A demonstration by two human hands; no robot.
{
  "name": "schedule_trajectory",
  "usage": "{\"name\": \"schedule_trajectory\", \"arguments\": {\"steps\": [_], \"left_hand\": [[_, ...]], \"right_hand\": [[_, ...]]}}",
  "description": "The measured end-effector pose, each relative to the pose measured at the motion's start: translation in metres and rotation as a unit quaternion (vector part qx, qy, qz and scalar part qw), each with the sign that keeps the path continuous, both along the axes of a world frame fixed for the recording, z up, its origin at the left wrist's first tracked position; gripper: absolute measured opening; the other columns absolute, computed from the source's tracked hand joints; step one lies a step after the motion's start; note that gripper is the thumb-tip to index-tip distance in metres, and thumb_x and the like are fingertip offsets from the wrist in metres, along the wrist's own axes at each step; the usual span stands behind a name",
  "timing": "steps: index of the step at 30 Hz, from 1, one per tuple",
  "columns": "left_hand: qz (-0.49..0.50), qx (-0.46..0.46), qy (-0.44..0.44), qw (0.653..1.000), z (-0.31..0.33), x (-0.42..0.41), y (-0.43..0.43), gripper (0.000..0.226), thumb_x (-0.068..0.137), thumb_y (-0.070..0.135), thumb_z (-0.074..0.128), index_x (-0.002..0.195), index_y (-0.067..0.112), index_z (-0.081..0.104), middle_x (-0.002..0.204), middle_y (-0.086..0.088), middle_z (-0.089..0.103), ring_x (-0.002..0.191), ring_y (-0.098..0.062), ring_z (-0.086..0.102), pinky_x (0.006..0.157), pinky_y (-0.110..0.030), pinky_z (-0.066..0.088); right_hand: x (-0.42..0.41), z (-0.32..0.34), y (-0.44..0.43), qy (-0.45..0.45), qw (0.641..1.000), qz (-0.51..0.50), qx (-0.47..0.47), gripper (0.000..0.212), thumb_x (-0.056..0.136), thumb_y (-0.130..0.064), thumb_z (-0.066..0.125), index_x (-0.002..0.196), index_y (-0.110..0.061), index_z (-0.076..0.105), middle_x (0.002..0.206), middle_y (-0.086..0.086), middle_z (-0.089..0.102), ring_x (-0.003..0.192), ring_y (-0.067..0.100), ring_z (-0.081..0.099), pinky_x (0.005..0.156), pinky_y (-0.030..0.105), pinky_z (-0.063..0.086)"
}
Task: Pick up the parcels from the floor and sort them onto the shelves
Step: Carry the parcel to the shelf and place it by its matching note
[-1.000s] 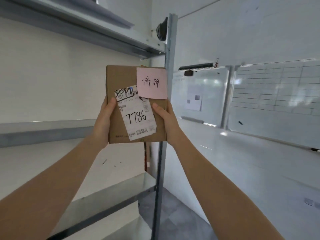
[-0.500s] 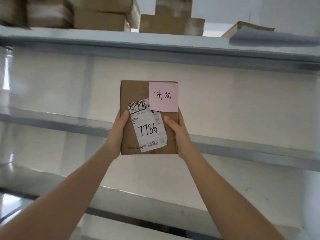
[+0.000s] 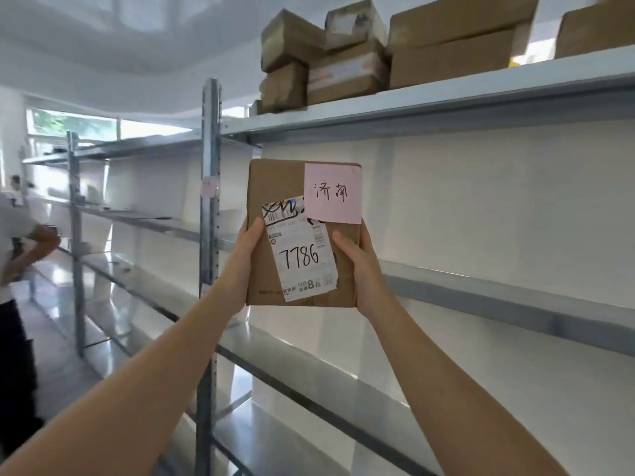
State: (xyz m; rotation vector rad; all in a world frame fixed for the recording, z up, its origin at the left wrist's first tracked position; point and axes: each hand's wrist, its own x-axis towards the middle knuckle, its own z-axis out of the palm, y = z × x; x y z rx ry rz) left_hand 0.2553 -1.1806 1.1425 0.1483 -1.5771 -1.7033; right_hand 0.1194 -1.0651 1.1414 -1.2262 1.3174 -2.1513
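Swung left since half a second ago: a grey shelf upright [image 3: 210, 214] now at centre-left of the frame, a second bay and a bystander [image 3: 17, 255] at far left, stacked cardboard boxes [image 3: 330, 60] on the top shelf [image 3: 446, 97] at upper right. Same upright hold on the cardboard parcel [image 3: 275, 187], still at frame centre, raised in front of the bare middle shelf [image 3: 498, 297].

Best done by reading the pink note [image 3: 333, 192] with its handwritten characters and the label marked 7786 [image 3: 302, 255], then finding the matching bay; small pink tag [image 3: 209, 185] on the upright probably the marker to check. Parcel to be kept level and slid flat onto the ledge, not dropped.

Left hand [image 3: 248, 255] clamped on the parcel's left edge, thumb over the front. Right hand [image 3: 357, 266] clamped on the right edge, thumb likewise on the face. Both closed on the parcel, none spare.
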Motion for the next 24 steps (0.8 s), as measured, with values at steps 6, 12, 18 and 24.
{"name": "schedule_trajectory", "arguments": {"steps": [6, 12, 18, 24], "left_hand": [[0.035, 0.001, 0.002, 0.999, -0.011, 0.024, -0.068, 0.068, 0.077, 0.059, 0.05, 0.134, 0.021, 0.049, 0.112, -0.008, 0.069, 0.089, -0.024, 0.071, 0.066, -0.032, 0.058], [0.07, 0.037, 0.007, 0.997, -0.016, 0.018, -0.136, 0.049, 0.092, 0.048, 0.039, 0.13, 0.019, 0.049, 0.095, -0.001, 0.07, 0.066, -0.013, 0.072, 0.053, -0.024, 0.056], [0.08, 0.043, -0.001, 0.996, -0.009, -0.011, -0.206, 0.057, 0.089, 0.052, 0.041, 0.135, 0.019, 0.048, 0.1, -0.004, 0.071, 0.074, -0.017, 0.072, 0.056, -0.028, 0.058], [0.059, 0.026, -0.002, 0.998, 0.012, -0.056, -0.264, 0.054, 0.092, 0.049, 0.039, 0.134, 0.016, 0.048, 0.094, -0.002, 0.07, 0.065, -0.012, 0.072, 0.052, -0.024, 0.056]], "right_hand": [[0.016, -0.006, -0.079, -0.01, 0.999, 0.027, 0.015, 0.079, 0.072, -0.035, 0.068, 0.145, -0.034, 0.038, 0.13, 0.007, 0.065, 0.11, 0.031, 0.066, 0.093, 0.053, 0.054], [0.009, -0.008, -0.155, -0.009, 0.998, 0.064, 0.022, 0.077, 0.074, -0.032, 0.066, 0.146, -0.031, 0.038, 0.131, 0.008, 0.063, 0.107, 0.028, 0.066, 0.088, 0.047, 0.056], [-0.023, -0.002, -0.23, -0.004, 0.998, 0.069, 0.004, 0.08, 0.074, -0.03, 0.066, 0.147, -0.029, 0.036, 0.133, 0.01, 0.062, 0.11, 0.03, 0.066, 0.084, 0.042, 0.057], [-0.069, 0.011, -0.288, 0.007, 0.998, 0.064, -0.02, 0.077, 0.075, -0.031, 0.065, 0.147, -0.03, 0.037, 0.131, 0.009, 0.064, 0.108, 0.027, 0.067, 0.084, 0.043, 0.058]]}}
